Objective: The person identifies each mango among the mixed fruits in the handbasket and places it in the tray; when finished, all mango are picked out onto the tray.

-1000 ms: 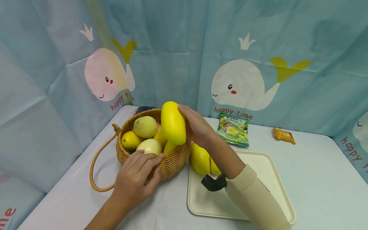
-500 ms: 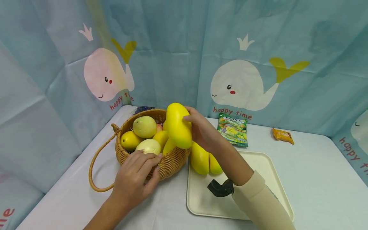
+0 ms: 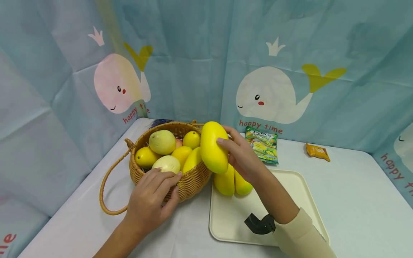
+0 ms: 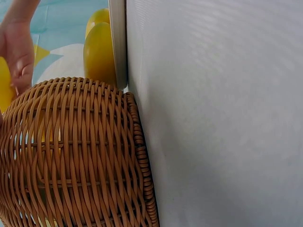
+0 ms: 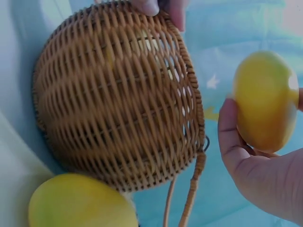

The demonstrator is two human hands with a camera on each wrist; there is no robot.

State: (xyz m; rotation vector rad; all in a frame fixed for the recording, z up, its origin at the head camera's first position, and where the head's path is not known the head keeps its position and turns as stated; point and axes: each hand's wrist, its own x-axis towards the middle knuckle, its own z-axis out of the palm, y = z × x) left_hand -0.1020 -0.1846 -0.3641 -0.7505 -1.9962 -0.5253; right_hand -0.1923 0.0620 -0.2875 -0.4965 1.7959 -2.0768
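Above the right-hand rim of the wicker basket (image 3: pixel 195 182), a large yellow mango (image 3: pixel 214 147) is held by the right hand (image 3: pixel 242 154), thumb on the near face and fingers around the far side, parted only as far as the fruit's width. The right wrist view shows it apart from the weave. The left hand (image 3: pixel 151 195) grips the basket's near rim, fingertips bent over the edge and thumb against the outside; it has no fruit in its hold.

Beside the basket, a cream tray (image 3: pixel 293 184) lies on the white worktop (image 3: pixel 351 204). Two yellow mangoes (image 3: pixel 233 181) sit side by side at its far left corner, just beside the basket.

Judging by how things lie, the work looks partway along: two mangoes are on the tray, one is in hand and not set down, and the basket holds a good many more pieces. Those include yellow fruits (image 3: pixel 192 159), a pale green one (image 3: pixel 162 142) and a cream-coloured one (image 3: pixel 167 163) near the left fingers. A reddish bit shows between them, probably another fruit, but too much is covered to be sure or to count what lies underneath.
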